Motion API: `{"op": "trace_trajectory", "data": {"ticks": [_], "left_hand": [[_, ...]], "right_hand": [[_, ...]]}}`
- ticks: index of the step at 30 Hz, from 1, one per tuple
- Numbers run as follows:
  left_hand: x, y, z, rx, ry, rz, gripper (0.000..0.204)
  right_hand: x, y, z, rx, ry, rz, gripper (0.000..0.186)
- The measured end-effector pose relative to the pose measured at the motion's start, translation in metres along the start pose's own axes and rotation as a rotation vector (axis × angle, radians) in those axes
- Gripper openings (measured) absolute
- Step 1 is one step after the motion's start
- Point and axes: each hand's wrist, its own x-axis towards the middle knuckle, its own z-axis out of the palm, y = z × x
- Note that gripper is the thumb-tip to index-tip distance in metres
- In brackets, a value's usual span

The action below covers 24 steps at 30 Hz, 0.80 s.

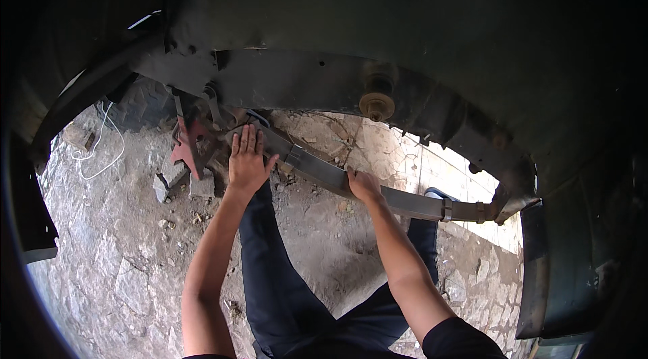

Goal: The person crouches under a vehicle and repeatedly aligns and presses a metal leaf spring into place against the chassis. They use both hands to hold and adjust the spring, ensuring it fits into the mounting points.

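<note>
A long, curved steel leaf spring (324, 173) runs under a dark vehicle frame, from the middle left down to a mount at the right. My left hand (248, 162) lies flat on its left part, fingers stretched out and thumb apart. Farther right, my right hand (366, 185) is closed around the spring's edge; its fingertips are hidden beneath. Metal clips (447, 210) band the leaves near the right end. Just left of my left hand stands a red metal support (192, 146), close to the spring's left end, where dark parts are hard to make out.
The frame rail (283, 82) arches overhead, with a round rubber-like stop (376, 106) hanging from it. Beyond the red support is a treaded tire (138, 106). Broken blocks (172, 173) and a white cord (111, 153) lie on rough stone ground. My legs stretch out beneath the spring.
</note>
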Motion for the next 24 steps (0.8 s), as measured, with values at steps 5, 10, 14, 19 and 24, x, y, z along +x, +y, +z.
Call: {"op": "trace_trajectory", "data": {"ticks": [5,10,14,19,24], "left_hand": [[0.008,-0.019,-0.007,-0.101,-0.023,-0.054,0.072],[-0.009,-0.013,-0.008,0.046,0.030,0.099,0.072],[-0.004,-0.014,-0.009,-0.007,0.051,0.070,0.072],[-0.006,-0.009,0.000,-0.033,-0.001,0.090,0.071],[-0.003,-0.004,0.008,0.164,0.069,0.148,0.075]], "right_hand": [[0.001,-0.002,0.000,-0.017,-0.038,0.019,0.067],[0.002,0.002,0.001,-0.042,-0.052,0.038,0.063],[0.006,0.004,0.006,-0.072,-0.063,0.062,0.058],[0.007,0.016,0.014,-0.072,-0.092,0.014,0.065],[0.005,0.004,0.005,-0.069,-0.085,0.029,0.066]]}}
